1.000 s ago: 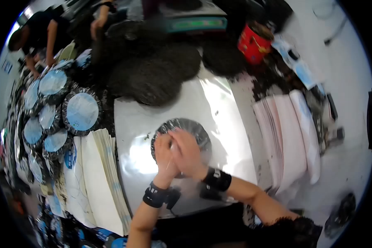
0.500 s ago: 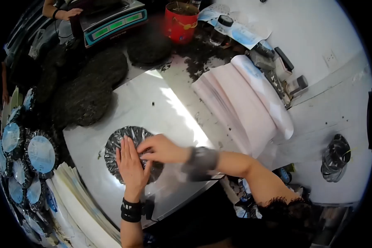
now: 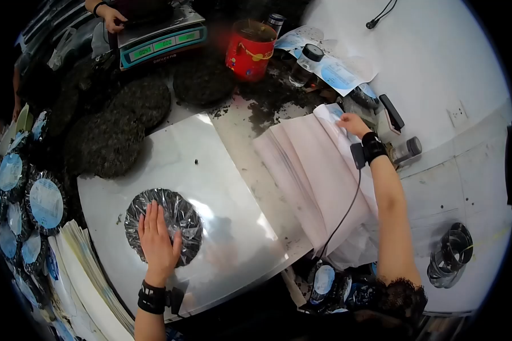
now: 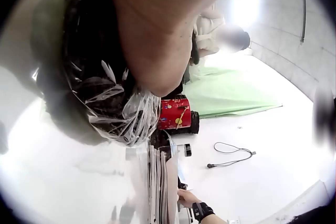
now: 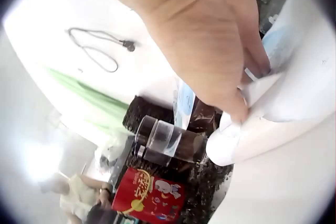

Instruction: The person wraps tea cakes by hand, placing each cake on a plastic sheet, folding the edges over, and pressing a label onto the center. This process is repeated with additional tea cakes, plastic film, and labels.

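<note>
My left hand point(image 3: 159, 238) rests with straight fingers on a flat round dark cake point(image 3: 186, 219) wrapped in shiny clear plastic. The cake lies on a smooth metal sheet point(image 3: 233, 199). In the left wrist view the plastic's crinkled edge point(image 4: 123, 121) bulges below the hand. Over to the right, my right hand point(image 3: 354, 124) is at the far end of a stack of pinkish-white paper sheets point(image 3: 318, 176). Its thumb and fingers pinch the edge of the top paper sheet point(image 5: 262, 90), which curls up in the right wrist view.
Unwrapped dark round cakes point(image 3: 105, 142) lie at the back left, below a digital scale point(image 3: 164, 45). A red can point(image 3: 249, 54) and a lidded jar point(image 3: 305, 65) stand behind the paper. Wrapped cakes with blue labels point(image 3: 46, 200) crowd the left, beside pale sheets point(image 3: 88, 278). Another person's hand point(image 3: 112, 20) is by the scale.
My right hand has left the wrapped cake and moved right to the paper stack, where it pinches a sheet. The left hand has stayed on the cake, now lying flat there alone.
</note>
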Demonstrator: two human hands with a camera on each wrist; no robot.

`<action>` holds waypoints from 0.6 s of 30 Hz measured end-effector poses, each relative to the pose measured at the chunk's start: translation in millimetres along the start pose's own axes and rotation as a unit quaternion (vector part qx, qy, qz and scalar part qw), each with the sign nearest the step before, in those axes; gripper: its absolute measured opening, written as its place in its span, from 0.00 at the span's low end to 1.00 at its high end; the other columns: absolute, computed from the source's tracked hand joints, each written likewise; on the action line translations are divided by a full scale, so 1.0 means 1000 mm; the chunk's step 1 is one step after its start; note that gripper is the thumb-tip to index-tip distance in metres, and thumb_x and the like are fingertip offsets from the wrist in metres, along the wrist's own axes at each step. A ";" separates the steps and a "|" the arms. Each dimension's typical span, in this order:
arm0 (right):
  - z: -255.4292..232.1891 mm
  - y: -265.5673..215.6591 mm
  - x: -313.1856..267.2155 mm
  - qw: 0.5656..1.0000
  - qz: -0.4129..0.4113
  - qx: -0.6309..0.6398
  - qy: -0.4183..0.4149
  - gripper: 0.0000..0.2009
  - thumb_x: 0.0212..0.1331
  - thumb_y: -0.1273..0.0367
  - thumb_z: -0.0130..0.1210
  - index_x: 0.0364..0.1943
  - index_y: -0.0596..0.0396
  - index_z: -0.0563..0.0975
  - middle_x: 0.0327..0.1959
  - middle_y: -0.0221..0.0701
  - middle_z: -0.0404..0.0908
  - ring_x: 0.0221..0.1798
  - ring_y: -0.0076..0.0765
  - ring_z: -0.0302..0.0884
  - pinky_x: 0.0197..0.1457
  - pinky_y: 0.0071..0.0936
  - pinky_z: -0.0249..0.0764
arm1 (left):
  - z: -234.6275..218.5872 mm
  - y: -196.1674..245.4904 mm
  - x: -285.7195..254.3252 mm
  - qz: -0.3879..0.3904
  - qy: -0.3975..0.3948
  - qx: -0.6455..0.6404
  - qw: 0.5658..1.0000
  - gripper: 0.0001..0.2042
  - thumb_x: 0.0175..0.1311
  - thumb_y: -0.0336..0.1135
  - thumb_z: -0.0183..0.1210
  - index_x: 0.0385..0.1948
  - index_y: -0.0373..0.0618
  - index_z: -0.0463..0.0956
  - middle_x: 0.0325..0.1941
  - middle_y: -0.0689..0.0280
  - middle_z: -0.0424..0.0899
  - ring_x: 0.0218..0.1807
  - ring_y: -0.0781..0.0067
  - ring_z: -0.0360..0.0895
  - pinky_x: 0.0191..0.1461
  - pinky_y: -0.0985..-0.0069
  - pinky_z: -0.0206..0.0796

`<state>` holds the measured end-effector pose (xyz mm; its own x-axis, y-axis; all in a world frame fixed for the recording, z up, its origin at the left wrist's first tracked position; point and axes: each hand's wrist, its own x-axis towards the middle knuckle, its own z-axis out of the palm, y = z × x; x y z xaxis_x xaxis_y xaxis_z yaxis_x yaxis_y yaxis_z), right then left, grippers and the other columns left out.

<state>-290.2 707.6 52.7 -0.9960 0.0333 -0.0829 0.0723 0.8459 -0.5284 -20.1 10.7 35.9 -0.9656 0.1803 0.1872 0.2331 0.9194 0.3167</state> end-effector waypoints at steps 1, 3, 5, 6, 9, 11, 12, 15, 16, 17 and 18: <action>0.003 0.007 -0.002 0.997 0.016 0.014 0.073 0.15 0.57 0.61 0.69 0.25 0.58 0.79 0.24 0.33 0.81 0.29 0.27 0.77 0.36 0.32 0.71 | 0.000 0.000 0.000 0.000 0.002 -0.001 1.000 0.34 0.64 0.39 0.56 0.70 0.30 0.61 0.79 0.46 0.61 0.81 0.47 0.54 0.82 0.52 0.40; 0.016 0.001 -0.013 0.975 0.051 0.046 0.212 0.14 0.56 0.63 0.70 0.25 0.58 0.79 0.23 0.32 0.80 0.28 0.27 0.76 0.35 0.31 0.71 | 0.002 -0.003 -0.002 0.006 0.006 0.001 1.000 0.34 0.64 0.40 0.57 0.70 0.29 0.62 0.78 0.46 0.61 0.81 0.47 0.55 0.82 0.52 0.40; -0.005 -0.071 -0.047 0.974 -0.059 -0.021 0.216 0.12 0.57 0.65 0.69 0.25 0.58 0.79 0.23 0.32 0.80 0.28 0.27 0.76 0.35 0.30 0.72 | 0.004 -0.005 -0.003 0.004 0.014 0.009 1.000 0.34 0.65 0.42 0.57 0.70 0.29 0.62 0.78 0.46 0.62 0.81 0.48 0.55 0.82 0.53 0.40; -0.023 -0.167 -0.097 0.973 -0.097 -0.077 0.197 0.12 0.58 0.66 0.68 0.26 0.59 0.79 0.22 0.32 0.80 0.28 0.27 0.76 0.34 0.29 0.71 | -0.003 -0.002 -0.002 -0.003 0.008 0.000 1.000 0.35 0.65 0.43 0.58 0.70 0.29 0.62 0.78 0.46 0.62 0.81 0.48 0.55 0.82 0.53 0.40; 0.006 -0.333 -0.235 0.980 -0.080 0.030 0.179 0.10 0.65 0.71 0.61 0.45 0.61 0.83 0.37 0.38 0.86 0.41 0.25 0.82 0.45 0.29 0.76 | -0.009 0.002 0.000 -0.001 0.009 -0.003 1.000 0.37 0.64 0.48 0.60 0.70 0.30 0.62 0.78 0.47 0.63 0.80 0.50 0.56 0.82 0.53 0.42; 0.118 -0.319 -0.238 0.905 -0.123 0.397 0.084 0.23 0.67 0.72 0.59 0.65 0.62 0.74 0.61 0.44 0.80 0.63 0.31 0.77 0.64 0.30 0.72 | 0.005 -0.011 -0.005 0.005 0.020 0.008 1.000 0.36 0.64 0.46 0.60 0.69 0.29 0.63 0.78 0.47 0.62 0.80 0.50 0.57 0.82 0.54 0.43; 0.174 -0.308 -0.233 0.950 -0.231 0.209 -0.003 0.33 0.68 0.68 0.59 0.74 0.64 0.62 0.76 0.47 0.64 0.78 0.40 0.61 0.76 0.33 0.60 | 0.009 -0.011 -0.003 0.011 0.033 0.009 0.999 0.36 0.64 0.46 0.60 0.69 0.29 0.63 0.78 0.47 0.62 0.80 0.50 0.57 0.82 0.54 0.44; 0.275 -0.389 -0.252 0.913 -0.380 0.146 -0.026 0.37 0.61 0.66 0.61 0.74 0.62 0.62 0.77 0.52 0.61 0.80 0.57 0.56 0.80 0.44 0.56 | 0.004 -0.007 -0.002 0.003 0.045 0.020 0.999 0.32 0.64 0.45 0.60 0.66 0.33 0.68 0.73 0.47 0.69 0.79 0.50 0.59 0.81 0.54 0.45; 0.289 -0.407 -0.253 0.891 -0.420 0.168 -0.030 0.38 0.60 0.63 0.62 0.74 0.62 0.63 0.76 0.51 0.61 0.80 0.57 0.56 0.81 0.46 0.55 | 0.012 -0.021 -0.005 0.060 0.036 -0.026 0.997 0.28 0.65 0.43 0.61 0.64 0.39 0.72 0.70 0.51 0.74 0.75 0.53 0.66 0.77 0.57 0.55; 0.297 -0.417 -0.262 0.903 -0.397 0.149 -0.070 0.38 0.62 0.58 0.61 0.74 0.61 0.63 0.76 0.50 0.62 0.80 0.56 0.57 0.81 0.45 0.55 | 0.011 -0.009 -0.013 -0.109 0.060 -0.422 0.898 0.23 0.65 0.41 0.62 0.61 0.44 0.75 0.65 0.55 0.78 0.69 0.56 0.73 0.71 0.62 0.65; 0.293 -0.421 -0.270 0.903 -0.411 0.096 -0.083 0.38 0.64 0.55 0.60 0.73 0.61 0.63 0.76 0.50 0.62 0.80 0.55 0.57 0.81 0.44 0.54 | 0.024 -0.016 -0.021 -0.043 0.088 -0.328 0.940 0.22 0.65 0.40 0.62 0.60 0.44 0.76 0.63 0.56 0.80 0.67 0.58 0.75 0.68 0.64 0.68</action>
<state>-36.7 186.6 49.6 -0.6970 -0.6575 0.2863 -0.6635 0.4397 -0.6053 -6.0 0.9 4.8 -0.9638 0.0020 0.2666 0.2311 0.5053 0.8314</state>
